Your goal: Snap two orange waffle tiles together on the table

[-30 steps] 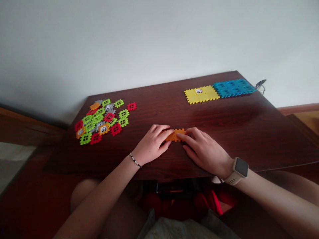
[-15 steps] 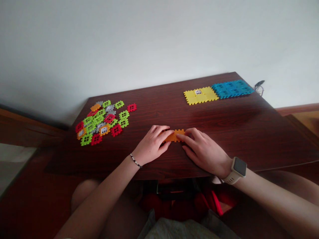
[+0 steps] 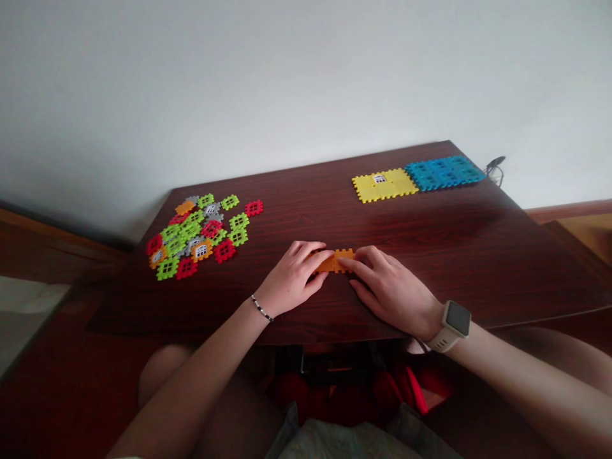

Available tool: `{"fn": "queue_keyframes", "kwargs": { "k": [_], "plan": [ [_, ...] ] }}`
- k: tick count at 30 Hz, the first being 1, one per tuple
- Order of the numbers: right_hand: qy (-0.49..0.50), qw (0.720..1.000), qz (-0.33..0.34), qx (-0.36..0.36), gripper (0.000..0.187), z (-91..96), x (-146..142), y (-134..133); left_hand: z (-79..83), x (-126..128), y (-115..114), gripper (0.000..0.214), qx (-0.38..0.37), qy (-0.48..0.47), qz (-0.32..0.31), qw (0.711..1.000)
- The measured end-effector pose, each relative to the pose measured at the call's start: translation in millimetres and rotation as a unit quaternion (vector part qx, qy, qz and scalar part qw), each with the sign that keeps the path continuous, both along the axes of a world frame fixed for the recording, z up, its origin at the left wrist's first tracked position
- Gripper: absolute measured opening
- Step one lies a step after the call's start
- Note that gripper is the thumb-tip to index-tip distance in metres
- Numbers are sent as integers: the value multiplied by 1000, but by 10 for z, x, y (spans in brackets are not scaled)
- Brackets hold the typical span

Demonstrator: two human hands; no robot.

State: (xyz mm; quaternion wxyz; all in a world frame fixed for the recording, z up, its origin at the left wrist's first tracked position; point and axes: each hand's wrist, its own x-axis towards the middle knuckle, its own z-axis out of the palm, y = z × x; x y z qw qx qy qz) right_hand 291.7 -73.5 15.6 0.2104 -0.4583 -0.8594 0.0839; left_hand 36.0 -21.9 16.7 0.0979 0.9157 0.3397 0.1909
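The left hand (image 3: pixel 291 278) and right hand (image 3: pixel 389 293) grip opposite ends of an orange waffle-block strip (image 3: pixel 335 261), which sits near the front edge of the dark wood table (image 3: pixel 478 268), and uneven pressure from either side could pop its interlocked tabs apart or skid it toward that edge.

Dim, soft light; pale wall (image 3: pixel 306 83) evenly lit; faint sheen on tabletop (image 3: pixel 430 223); mild shadows under left hand (image 3: pixel 291 274) and right hand (image 3: pixel 389 293); edges stretched.
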Motion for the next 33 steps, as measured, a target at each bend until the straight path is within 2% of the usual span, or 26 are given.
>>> {"fn": "queue_keyframes", "kwargs": {
  "k": [16, 25, 33],
  "plan": [
    [9, 1000, -7, 0, 33, -7, -8, 71, -46, 28, 26, 36, 17, -15, -5, 1000],
    [6, 999, -33, -5, 35, -24, -3, 116, -85, 41, 47, 32, 39, -11, -7, 999],
    [10, 1000, -29, 1, 35, -20, 20, 118, -90, 42, 65, 34, 39, -3, -19, 999]
  ]
}}
